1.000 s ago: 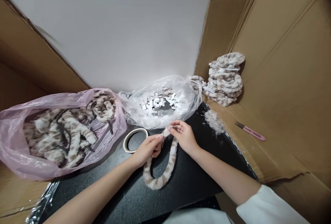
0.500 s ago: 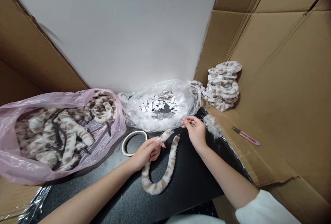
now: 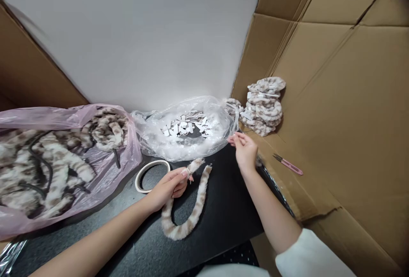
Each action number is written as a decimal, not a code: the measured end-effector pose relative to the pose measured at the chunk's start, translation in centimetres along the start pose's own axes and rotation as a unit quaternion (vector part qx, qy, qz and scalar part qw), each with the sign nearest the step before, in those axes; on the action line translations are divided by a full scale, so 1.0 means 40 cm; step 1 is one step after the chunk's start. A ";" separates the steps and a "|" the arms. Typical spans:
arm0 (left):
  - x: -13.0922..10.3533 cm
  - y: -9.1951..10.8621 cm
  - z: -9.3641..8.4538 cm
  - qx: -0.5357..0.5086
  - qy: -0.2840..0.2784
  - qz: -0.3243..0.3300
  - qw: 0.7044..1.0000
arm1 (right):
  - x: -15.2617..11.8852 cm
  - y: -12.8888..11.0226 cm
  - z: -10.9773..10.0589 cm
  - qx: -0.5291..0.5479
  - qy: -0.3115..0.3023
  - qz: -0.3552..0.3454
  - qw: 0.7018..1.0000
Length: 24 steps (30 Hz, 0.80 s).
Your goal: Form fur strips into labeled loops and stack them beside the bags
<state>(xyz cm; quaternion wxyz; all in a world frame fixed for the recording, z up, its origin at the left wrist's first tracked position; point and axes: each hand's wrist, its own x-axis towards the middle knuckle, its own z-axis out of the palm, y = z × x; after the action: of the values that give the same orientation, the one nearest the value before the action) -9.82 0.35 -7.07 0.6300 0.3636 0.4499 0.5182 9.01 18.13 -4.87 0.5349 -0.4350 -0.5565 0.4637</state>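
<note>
One end of a curved, fluffy white-and-brown fur strip (image 3: 187,227) is pinched in my left hand (image 3: 169,187); the rest bends in a U on the black table, its other end pointing up. Something thin is wrapped around the held end. My right hand (image 3: 245,151) is raised to the right, thumb and fingers pressed together; what they may hold is too small to name. A roll of cream tape (image 3: 139,177) lies left of my left hand. Behind the hands, a clear plastic bag (image 3: 179,152) holds white tags (image 3: 183,127).
At the left, a pink plastic bag (image 3: 132,151) holds more fur strips (image 3: 57,170) with dark cords. Fur rings (image 3: 265,106) with white tags are stacked back right. Pink-handled snips (image 3: 289,165) lie on cardboard (image 3: 306,196) at the right. A pale wall (image 3: 143,34) stands behind.
The view has shifted right, so most things appear further left. My right hand has moved right, away from my left hand, and now covers most of the fluff pile beside it.
</note>
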 end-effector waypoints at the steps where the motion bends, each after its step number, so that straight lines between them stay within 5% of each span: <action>1: 0.000 0.001 0.001 0.002 0.002 0.002 1.000 | 0.022 -0.004 -0.029 -0.055 0.006 -0.027 0.998; 8: 0.001 0.004 0.003 0.009 0.007 -0.006 1.000 | 0.106 -0.037 -0.199 -0.191 -0.045 -0.040 0.980; 17: 0.001 0.004 0.004 -0.003 0.006 -0.012 1.000 | 0.085 -0.085 -0.166 -0.159 -0.041 -0.077 0.983; 19: 0.002 0.005 0.006 -0.006 0.003 -0.010 1.000 | 0.038 -0.104 -0.120 -0.140 -0.104 -0.078 0.982; 21: 0.002 0.005 0.008 -0.012 0.004 -0.001 1.000 | -0.024 -0.110 -0.059 -0.114 -0.237 -0.036 0.964; 22: 0.002 0.005 0.009 -0.015 0.007 0.004 1.000 | -0.055 -0.108 -0.027 -0.090 -0.337 0.022 0.937; 24: 0.002 0.004 0.011 -0.022 0.015 0.007 1.000 | -0.109 -0.095 0.033 -0.029 -0.426 0.108 0.898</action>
<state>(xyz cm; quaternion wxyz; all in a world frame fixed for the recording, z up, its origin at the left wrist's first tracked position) -9.44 0.46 -6.78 0.6276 0.3448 0.4451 0.5376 7.94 13.06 -1.97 0.1805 -0.2690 -0.6941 0.6429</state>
